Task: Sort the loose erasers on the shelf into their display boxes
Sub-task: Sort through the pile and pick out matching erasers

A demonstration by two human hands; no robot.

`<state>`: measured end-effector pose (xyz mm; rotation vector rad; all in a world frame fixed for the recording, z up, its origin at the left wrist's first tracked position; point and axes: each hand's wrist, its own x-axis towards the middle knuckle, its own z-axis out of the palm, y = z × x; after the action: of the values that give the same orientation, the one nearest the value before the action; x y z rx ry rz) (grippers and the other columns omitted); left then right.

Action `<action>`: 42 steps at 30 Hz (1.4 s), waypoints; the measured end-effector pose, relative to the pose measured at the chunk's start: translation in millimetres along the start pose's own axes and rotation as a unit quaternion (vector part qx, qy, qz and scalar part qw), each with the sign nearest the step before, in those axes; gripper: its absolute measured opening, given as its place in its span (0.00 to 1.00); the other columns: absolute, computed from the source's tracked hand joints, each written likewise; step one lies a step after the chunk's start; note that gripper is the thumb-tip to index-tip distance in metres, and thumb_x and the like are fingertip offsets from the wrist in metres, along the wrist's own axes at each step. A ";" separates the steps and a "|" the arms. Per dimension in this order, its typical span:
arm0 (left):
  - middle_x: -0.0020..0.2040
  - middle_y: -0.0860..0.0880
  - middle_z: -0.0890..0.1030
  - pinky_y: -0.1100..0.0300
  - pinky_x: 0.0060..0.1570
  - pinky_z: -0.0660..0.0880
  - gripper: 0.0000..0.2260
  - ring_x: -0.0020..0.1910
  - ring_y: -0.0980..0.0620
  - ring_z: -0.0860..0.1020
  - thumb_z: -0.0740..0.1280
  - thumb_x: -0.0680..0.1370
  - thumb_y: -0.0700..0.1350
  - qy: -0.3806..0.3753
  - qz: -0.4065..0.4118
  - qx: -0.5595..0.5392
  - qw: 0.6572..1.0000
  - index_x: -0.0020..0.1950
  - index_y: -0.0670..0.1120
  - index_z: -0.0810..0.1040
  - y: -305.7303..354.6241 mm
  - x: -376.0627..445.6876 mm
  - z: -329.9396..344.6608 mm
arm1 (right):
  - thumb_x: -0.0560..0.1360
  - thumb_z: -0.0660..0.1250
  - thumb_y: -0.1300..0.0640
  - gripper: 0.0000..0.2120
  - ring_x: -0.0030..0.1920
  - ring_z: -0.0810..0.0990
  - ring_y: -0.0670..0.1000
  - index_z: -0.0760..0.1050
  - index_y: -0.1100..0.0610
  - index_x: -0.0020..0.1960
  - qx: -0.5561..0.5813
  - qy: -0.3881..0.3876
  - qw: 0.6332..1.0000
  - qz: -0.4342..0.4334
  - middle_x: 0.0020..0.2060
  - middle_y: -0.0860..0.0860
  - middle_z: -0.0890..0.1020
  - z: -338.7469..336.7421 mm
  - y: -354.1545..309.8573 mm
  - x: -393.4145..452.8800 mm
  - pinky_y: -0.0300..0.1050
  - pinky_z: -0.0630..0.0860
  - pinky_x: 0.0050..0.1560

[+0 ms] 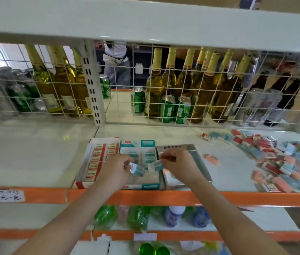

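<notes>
Three display boxes stand side by side at the shelf's front edge: a red box with rows of red erasers, a teal box partly filled with teal erasers, and a silver box. Over the teal box my left hand pinches a teal eraser. Beside it my right hand pinches another teal eraser. A heap of loose red, teal and pink erasers lies on the right of the shelf. One pink eraser lies alone next to the silver box.
A white wire grid closes the shelf's back; bottles and green cans stand behind it. The orange shelf edge runs along the front with a handwritten label at left. Drink bottles fill the lower shelf. A person stands beyond the grid.
</notes>
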<state>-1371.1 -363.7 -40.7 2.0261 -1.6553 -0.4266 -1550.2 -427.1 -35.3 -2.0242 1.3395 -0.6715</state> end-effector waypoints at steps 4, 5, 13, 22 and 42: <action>0.58 0.49 0.77 0.65 0.51 0.71 0.12 0.54 0.54 0.75 0.64 0.77 0.40 -0.007 -0.001 0.016 1.000 0.59 0.47 0.77 -6.6 -1.4 1.7 | 0.76 0.63 0.60 0.09 0.48 0.80 0.49 0.80 0.57 0.54 -0.060 -0.027 0.998 0.010 0.49 0.52 0.83 17.2 -10.5 0.0 0.37 0.76 0.48; 0.58 0.49 0.77 0.66 0.50 0.71 0.11 0.54 0.55 0.75 0.64 0.77 0.41 -0.004 0.000 0.020 1.000 0.59 0.47 0.77 -7.4 -1.4 2.1 | 0.76 0.63 0.59 0.09 0.49 0.79 0.49 0.79 0.58 0.54 -0.071 -0.026 0.997 0.007 0.50 0.52 0.82 19.9 -12.1 -0.1 0.34 0.75 0.46; 0.61 0.51 0.75 0.66 0.49 0.74 0.11 0.53 0.57 0.76 0.64 0.78 0.45 0.006 0.040 0.086 0.995 0.60 0.48 0.76 -14.1 -3.7 0.5 | 0.77 0.61 0.58 0.09 0.50 0.78 0.50 0.78 0.57 0.54 -0.203 -0.018 0.979 -0.024 0.52 0.52 0.79 28.1 -20.1 -1.1 0.35 0.69 0.41; 0.56 0.51 0.78 0.68 0.45 0.71 0.11 0.47 0.58 0.74 0.65 0.76 0.43 -0.126 0.141 0.138 0.972 0.58 0.47 0.78 -17.3 15.0 -12.1 | 0.76 0.62 0.55 0.11 0.54 0.75 0.50 0.78 0.56 0.56 -0.291 -0.138 0.943 -0.083 0.56 0.51 0.77 13.7 -24.9 4.4 0.40 0.72 0.53; 0.51 0.50 0.79 0.65 0.40 0.69 0.08 0.42 0.55 0.74 0.65 0.76 0.45 -0.187 0.176 0.215 0.942 0.53 0.47 0.79 -27.0 35.8 3.0 | 0.74 0.65 0.57 0.08 0.53 0.76 0.53 0.77 0.56 0.53 -0.344 -0.175 0.917 -0.103 0.53 0.53 0.79 31.7 -16.5 23.2 0.46 0.75 0.54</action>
<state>-1342.7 -395.1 -55.8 1.9531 -2.4761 -0.3576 -1509.5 -436.9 -43.2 -2.7006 1.2526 0.1306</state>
